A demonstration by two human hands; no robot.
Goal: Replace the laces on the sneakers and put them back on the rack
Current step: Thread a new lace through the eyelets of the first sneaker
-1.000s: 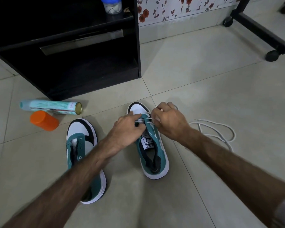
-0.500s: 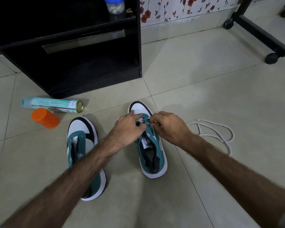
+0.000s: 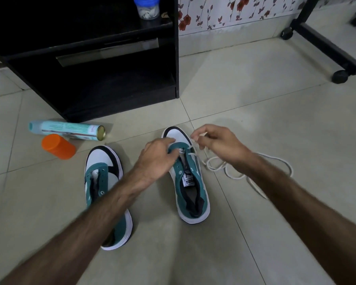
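Two teal and white sneakers stand on the tiled floor. The right sneaker (image 3: 190, 194) has a white lace (image 3: 230, 167) threaded through its front eyelets. My left hand (image 3: 155, 159) presses on its left eyelet flap. My right hand (image 3: 216, 142) pinches the lace just right of the toe and holds it up; the rest of the lace trails in loops on the floor to the right. The left sneaker (image 3: 103, 173) has no lace and lies partly under my left forearm. The black rack (image 3: 115, 64) stands behind, its lowest shelf bare.
A spray can (image 3: 67, 130) lies on its side left of the shoes, with an orange cap (image 3: 58, 146) beside it. A blue-lidded jar (image 3: 146, 6) sits on a rack shelf. A black wheeled frame (image 3: 327, 46) stands at the far right by the floral wall.
My right hand has lifted away from the eyelets to the right, pulling the lace through. The floor loops have shifted closer to the shoe. My left hand stays on the shoe.
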